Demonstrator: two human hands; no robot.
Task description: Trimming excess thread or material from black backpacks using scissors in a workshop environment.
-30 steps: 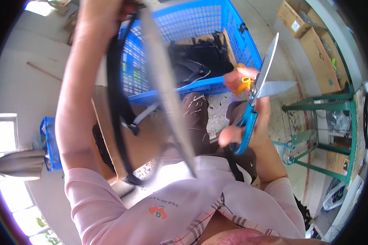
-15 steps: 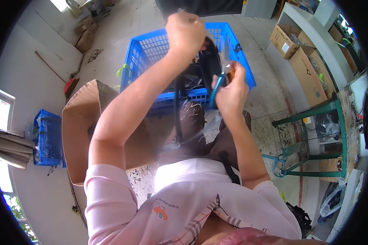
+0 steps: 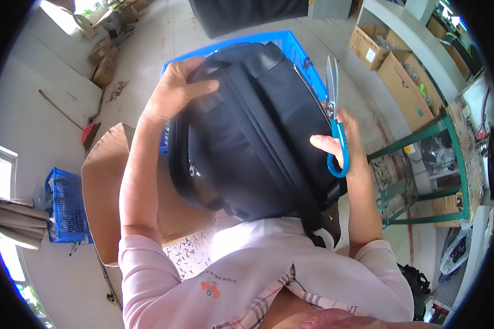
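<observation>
A large black bag [image 3: 247, 131] with broad straps fills the space in front of my chest. My left hand [image 3: 182, 90] grips its upper left edge, the thumb lying over the near face and the fingers mostly hidden behind. Scissors [image 3: 337, 131] with teal handles are held in my right hand [image 3: 348, 145], their blades pointing up and slightly apart. That hand also steadies the bag's right side, its thumb pressed on the black fabric. One strap hangs from the bag's lower right toward my lap.
Behind the bag stands a blue plastic basket [image 3: 282, 39], mostly covered by it. An open cardboard box [image 3: 107, 192] is at my left, with a smaller blue crate [image 3: 68, 205] beyond. A green metal frame [image 3: 458, 164] and cardboard boxes [image 3: 403, 90] line the right.
The black bag now stands up before me, raised out of the basket area. My left hand has moved left and down onto its edge; my right hand has shifted right, still with the scissors.
</observation>
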